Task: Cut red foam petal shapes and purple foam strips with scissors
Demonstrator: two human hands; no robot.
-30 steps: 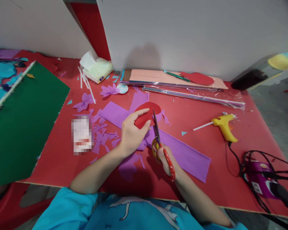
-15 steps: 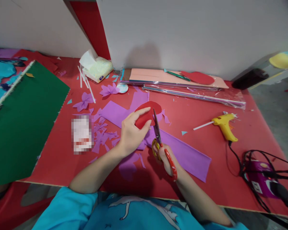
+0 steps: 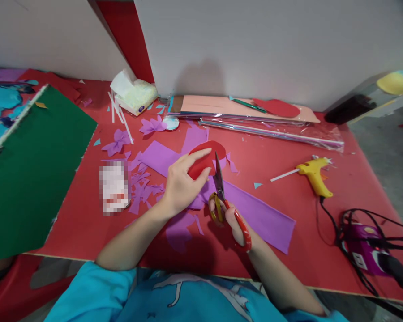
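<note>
My left hand (image 3: 181,181) pinches a rounded red paper piece (image 3: 204,161) just above the table centre. My right hand (image 3: 233,221) grips red-and-yellow-handled scissors (image 3: 223,197), whose blades point away from me and meet the right edge of the red piece. Under both hands lies a long purple paper strip (image 3: 255,210) running diagonally over the red table (image 3: 322,250). Purple offcuts (image 3: 143,188) are scattered to the left of my left hand.
A green sheet (image 3: 30,170) covers the left. A yellow glue gun (image 3: 314,174) and a purple power strip with black cables (image 3: 369,250) sit right. Paper packs in plastic (image 3: 255,116), a tissue pack (image 3: 134,94) and purple paper flowers (image 3: 152,126) lie at the back.
The scissors' handles have spread a little and my right hand has shifted slightly towards me. My left hand keeps its hold on the red piece, turned slightly.
</note>
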